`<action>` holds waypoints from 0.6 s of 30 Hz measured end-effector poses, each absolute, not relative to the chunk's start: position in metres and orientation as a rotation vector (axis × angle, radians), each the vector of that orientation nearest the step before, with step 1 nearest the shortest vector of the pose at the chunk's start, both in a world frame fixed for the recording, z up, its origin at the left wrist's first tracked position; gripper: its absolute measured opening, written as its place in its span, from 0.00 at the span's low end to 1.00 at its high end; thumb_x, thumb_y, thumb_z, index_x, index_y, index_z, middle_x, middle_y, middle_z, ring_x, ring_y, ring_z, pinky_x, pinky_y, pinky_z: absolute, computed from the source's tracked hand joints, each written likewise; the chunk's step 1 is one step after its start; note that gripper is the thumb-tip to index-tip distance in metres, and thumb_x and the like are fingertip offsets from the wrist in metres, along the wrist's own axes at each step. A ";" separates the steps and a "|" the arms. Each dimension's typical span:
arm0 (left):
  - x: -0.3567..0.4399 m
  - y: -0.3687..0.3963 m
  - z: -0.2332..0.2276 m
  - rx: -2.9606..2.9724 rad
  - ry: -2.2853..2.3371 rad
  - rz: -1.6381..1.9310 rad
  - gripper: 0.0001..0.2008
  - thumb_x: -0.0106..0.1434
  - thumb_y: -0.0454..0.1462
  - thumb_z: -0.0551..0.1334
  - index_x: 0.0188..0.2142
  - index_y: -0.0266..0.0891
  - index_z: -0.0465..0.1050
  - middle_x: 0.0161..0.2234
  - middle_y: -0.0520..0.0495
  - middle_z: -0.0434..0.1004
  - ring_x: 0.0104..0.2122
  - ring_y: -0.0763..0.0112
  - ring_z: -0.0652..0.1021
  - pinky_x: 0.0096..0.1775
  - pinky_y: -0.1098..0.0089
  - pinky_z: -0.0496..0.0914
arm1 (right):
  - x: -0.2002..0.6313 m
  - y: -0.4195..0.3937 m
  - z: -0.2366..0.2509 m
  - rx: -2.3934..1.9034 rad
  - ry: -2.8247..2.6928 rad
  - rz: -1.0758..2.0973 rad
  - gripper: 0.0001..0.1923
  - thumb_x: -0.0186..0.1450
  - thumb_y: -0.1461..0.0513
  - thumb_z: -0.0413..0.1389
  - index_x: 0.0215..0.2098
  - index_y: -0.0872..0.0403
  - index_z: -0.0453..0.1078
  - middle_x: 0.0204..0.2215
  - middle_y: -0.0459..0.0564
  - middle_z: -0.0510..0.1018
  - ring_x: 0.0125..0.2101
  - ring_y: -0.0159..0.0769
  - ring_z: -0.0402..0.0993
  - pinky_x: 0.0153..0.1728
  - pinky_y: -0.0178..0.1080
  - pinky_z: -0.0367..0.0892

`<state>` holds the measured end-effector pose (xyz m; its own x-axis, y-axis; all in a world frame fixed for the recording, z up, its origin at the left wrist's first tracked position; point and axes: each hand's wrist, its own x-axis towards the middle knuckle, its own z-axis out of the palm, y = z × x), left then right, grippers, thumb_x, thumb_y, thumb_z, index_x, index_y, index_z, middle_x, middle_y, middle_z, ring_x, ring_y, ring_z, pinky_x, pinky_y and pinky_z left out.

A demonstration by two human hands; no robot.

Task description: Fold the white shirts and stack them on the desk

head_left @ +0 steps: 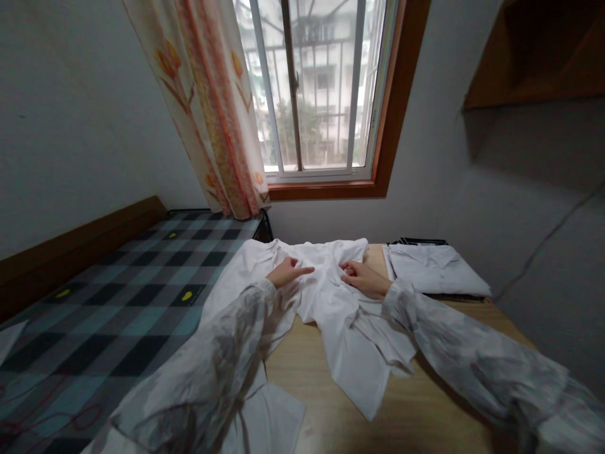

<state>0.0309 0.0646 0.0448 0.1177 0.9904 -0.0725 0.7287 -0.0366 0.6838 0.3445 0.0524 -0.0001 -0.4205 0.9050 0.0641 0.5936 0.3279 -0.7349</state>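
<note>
A white shirt (314, 302) lies loosely spread and wrinkled over the far part of the wooden table (302, 366). Its left side hangs toward the bed, and one part reaches down the table on the right. My left hand (287, 272) is over the upper left of the shirt, a finger stretched to the right and the fingers apart. Across from it, my right hand (365, 279) has its fingers curled and pinched on the shirt's cloth at the upper right. Loose grey-white sleeves cover both my forearms.
Folded white shirts (435, 271) lie stacked at the table's back right. More white cloth (271, 416) lies at the near left, partly under my left arm. A bed with checked bedding (142, 302) adjoins the left. Behind are a curtain (212, 113) and a window (316, 94); a wooden shelf (534, 57) hangs upper right.
</note>
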 end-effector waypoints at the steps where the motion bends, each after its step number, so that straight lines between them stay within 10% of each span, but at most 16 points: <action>1: 0.038 0.061 0.044 1.835 1.658 0.568 0.48 0.50 0.66 0.72 0.59 0.36 0.71 0.59 0.31 0.78 0.59 0.42 0.78 0.58 0.57 0.70 | 0.339 0.047 0.000 -1.293 -2.137 0.949 0.21 0.69 0.57 0.56 0.58 0.55 0.72 0.35 0.48 0.83 0.33 0.38 0.77 0.33 0.36 0.67; 10: 0.048 -0.013 0.037 2.279 1.803 0.440 0.66 0.44 0.69 0.75 0.74 0.39 0.60 0.71 0.23 0.64 0.70 0.30 0.67 0.66 0.50 0.61 | 0.351 0.017 0.036 -1.333 -2.385 0.114 0.26 0.68 0.42 0.64 0.54 0.51 0.79 0.63 0.62 0.76 0.65 0.62 0.66 0.68 0.56 0.58; 15: 0.044 -0.042 0.036 2.234 1.981 0.346 0.59 0.49 0.71 0.70 0.70 0.37 0.66 0.64 0.21 0.72 0.61 0.29 0.75 0.59 0.48 0.66 | 0.334 0.030 0.026 -1.663 -2.324 0.256 0.62 0.56 0.30 0.68 0.74 0.56 0.58 0.64 0.72 0.73 0.62 0.67 0.72 0.61 0.55 0.66; 18: 0.045 -0.040 0.033 2.256 1.935 0.270 0.44 0.52 0.64 0.73 0.59 0.39 0.75 0.55 0.25 0.80 0.55 0.32 0.79 0.53 0.49 0.70 | 0.309 0.035 0.017 -1.784 -2.443 0.293 0.68 0.51 0.32 0.72 0.74 0.60 0.57 0.59 0.76 0.77 0.57 0.69 0.77 0.55 0.54 0.70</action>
<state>0.0454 -0.0402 0.0330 0.1485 0.9883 0.0343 0.9600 -0.1524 0.2349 0.3091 0.0346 0.0166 -0.3075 0.9510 -0.0310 0.9313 0.2942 -0.2146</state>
